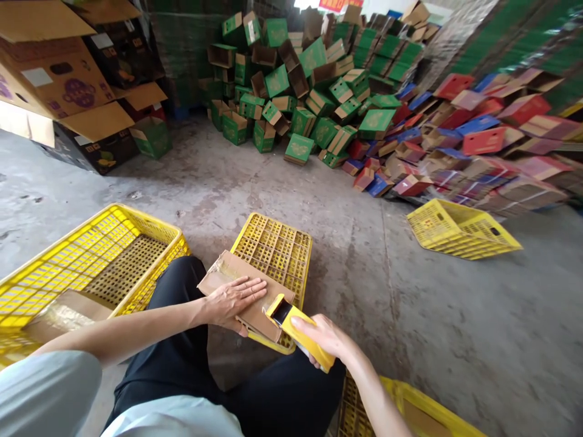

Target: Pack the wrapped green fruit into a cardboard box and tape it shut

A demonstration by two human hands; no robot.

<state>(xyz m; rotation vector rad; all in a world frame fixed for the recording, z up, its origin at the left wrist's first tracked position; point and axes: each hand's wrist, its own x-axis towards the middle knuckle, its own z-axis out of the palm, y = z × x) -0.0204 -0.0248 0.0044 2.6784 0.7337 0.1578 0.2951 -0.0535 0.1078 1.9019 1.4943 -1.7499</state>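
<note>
A flat piece of folded brown cardboard (255,315), with clear tape at its far left end, lies on an upturned yellow plastic crate (273,243). My left hand (237,300) presses on it with fingers stretched out flat and the thumb at the near edge. In my right hand (321,337) is a yellow handheld tool (303,334) with a dark opening near its front; its exact kind is unclear. The tool's front end meets the right part of the cardboard. My right fingers wrap round its body, partly hidden beneath it.
Left of my legs stands a large yellow crate (132,224) with taped cardboard (68,312) inside. Another yellow crate (423,413) is at lower right, and a tilted one (460,227) lies farther off. Green cartons (300,145) and red-blue cartons (483,142) are heaped behind; big boxes (59,79) stand left.
</note>
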